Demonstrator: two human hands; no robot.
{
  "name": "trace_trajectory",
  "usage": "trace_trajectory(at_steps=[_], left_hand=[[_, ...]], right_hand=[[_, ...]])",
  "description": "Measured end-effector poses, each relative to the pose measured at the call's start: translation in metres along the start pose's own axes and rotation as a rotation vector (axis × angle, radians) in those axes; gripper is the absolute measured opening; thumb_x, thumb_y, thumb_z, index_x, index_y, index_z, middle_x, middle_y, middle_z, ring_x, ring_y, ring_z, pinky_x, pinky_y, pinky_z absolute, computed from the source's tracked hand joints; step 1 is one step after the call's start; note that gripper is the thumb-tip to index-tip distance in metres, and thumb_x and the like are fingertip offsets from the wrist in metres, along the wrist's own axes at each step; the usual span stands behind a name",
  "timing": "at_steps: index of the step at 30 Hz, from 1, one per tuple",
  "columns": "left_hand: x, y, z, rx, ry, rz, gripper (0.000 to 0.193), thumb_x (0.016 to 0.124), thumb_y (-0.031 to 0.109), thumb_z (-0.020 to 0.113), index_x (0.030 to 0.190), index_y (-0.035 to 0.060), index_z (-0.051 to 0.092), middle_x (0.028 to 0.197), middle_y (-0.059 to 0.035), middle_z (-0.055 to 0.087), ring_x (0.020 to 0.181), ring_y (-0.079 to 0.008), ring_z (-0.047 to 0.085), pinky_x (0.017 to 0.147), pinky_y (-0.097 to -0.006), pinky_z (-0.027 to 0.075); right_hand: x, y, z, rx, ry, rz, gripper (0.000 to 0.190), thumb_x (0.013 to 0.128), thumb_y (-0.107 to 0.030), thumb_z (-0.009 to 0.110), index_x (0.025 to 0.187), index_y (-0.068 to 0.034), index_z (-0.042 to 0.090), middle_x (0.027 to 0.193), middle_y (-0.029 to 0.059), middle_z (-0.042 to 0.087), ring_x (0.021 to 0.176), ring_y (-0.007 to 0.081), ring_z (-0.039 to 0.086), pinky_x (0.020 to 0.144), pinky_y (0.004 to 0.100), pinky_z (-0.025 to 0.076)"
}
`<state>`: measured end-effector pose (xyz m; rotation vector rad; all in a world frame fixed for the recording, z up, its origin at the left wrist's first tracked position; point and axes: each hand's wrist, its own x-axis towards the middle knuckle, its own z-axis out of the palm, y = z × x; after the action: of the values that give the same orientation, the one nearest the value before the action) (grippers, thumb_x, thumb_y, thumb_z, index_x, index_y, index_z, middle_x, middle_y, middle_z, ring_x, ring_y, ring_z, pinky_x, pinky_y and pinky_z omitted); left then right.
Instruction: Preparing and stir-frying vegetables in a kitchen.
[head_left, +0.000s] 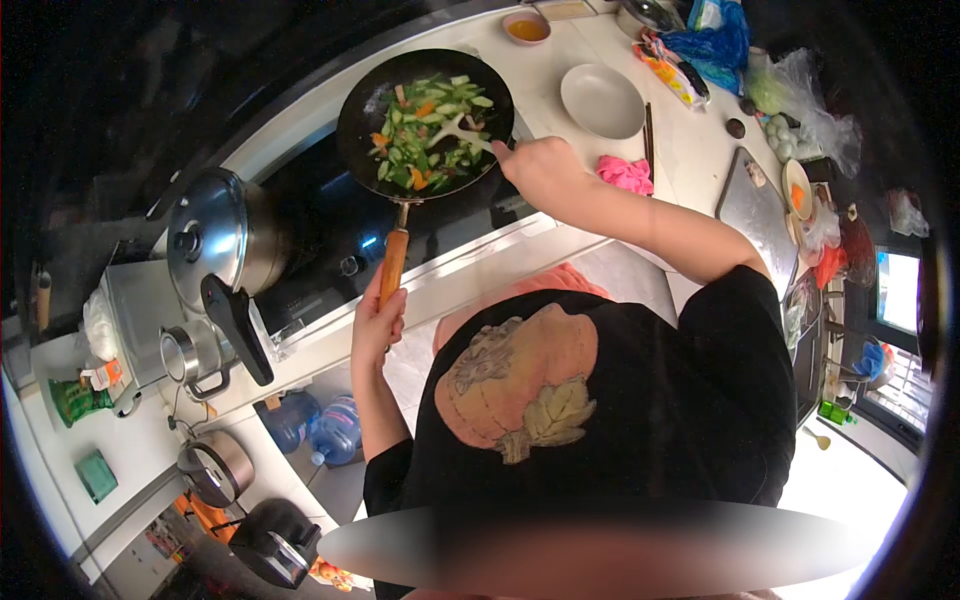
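Note:
My left hand (381, 313) is wrapped around the wooden handle (394, 259) of a black frying pan (356, 150) over the dark cooktop (307, 195). Cut green vegetables with orange pieces and pinkish bits, a stir-fry (420, 120), lie spread in the pan. From the right, my right hand (544, 176) grips a pale spatula (457, 135). Its head rests among the vegetables, and the grip end is covered by my fingers. Whether the pan's base touches the cooktop cannot be seen.
A large lidded pot (214, 232) stands left of the pan, near a steel kettle or jug (187, 352). To the right are a grey bowl (602, 101), chopsticks (649, 146), a pink cloth (626, 174) and a cutting board (754, 206). A small bowl of orange liquid (527, 30) sits behind.

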<state>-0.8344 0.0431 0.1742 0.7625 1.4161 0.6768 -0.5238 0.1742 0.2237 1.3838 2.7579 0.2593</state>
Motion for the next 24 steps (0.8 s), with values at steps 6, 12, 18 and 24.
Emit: trace_trajectory(at_steps=[6, 12, 18, 24], left_hand=[[-0.012, -0.004, 0.009, -0.047, 0.038, -0.018, 0.063, 0.092, 0.014, 0.062, 0.148, 0.0173, 0.035, 0.070, 0.0049, 0.046, 0.048, -0.0023, 0.038, 0.039, -0.0169, 0.028], [-0.015, -0.003, 0.010, -0.033, 0.040, -0.017, 0.063, 0.091, 0.015, 0.062, 0.148, 0.0184, 0.035, 0.071, 0.0043, 0.046, 0.046, -0.0026, 0.036, 0.039, -0.0172, 0.027], [0.000, -0.003, 0.018, -0.038, 0.009, 0.001, 0.063, 0.091, 0.015, 0.062, 0.148, 0.0187, 0.036, 0.072, 0.0031, 0.047, 0.045, -0.0027, 0.036, 0.038, -0.0177, 0.027], [-0.008, -0.007, 0.022, -0.057, 0.039, 0.012, 0.062, 0.091, 0.015, 0.061, 0.148, 0.0200, 0.036, 0.073, 0.0029, 0.047, 0.044, -0.0027, 0.035, 0.038, -0.0177, 0.026]], right_hand=[[0.011, 0.016, 0.005, 0.117, 0.043, 0.186, 0.034, 0.092, -0.025, 0.056, 0.125, -0.018, 0.061, 0.063, 0.0094, 0.061, 0.054, 0.0270, 0.062, 0.048, 0.0399, 0.049], [0.010, 0.028, -0.006, 0.192, 0.194, 0.296, 0.031, 0.093, -0.025, 0.053, 0.118, -0.011, 0.063, 0.067, 0.0114, 0.065, 0.062, 0.0273, 0.067, 0.050, 0.0420, 0.051], [0.062, 0.008, 0.056, 0.376, 0.101, 0.204, 0.022, 0.089, -0.020, 0.055, 0.104, -0.009, 0.065, 0.073, 0.0148, 0.067, 0.069, 0.0327, 0.068, 0.058, 0.0460, 0.052], [0.010, 0.002, -0.028, 0.236, -0.048, 0.019, 0.028, 0.083, -0.016, 0.057, 0.109, -0.010, 0.066, 0.071, 0.0124, 0.067, 0.068, 0.0302, 0.068, 0.056, 0.0438, 0.051]])
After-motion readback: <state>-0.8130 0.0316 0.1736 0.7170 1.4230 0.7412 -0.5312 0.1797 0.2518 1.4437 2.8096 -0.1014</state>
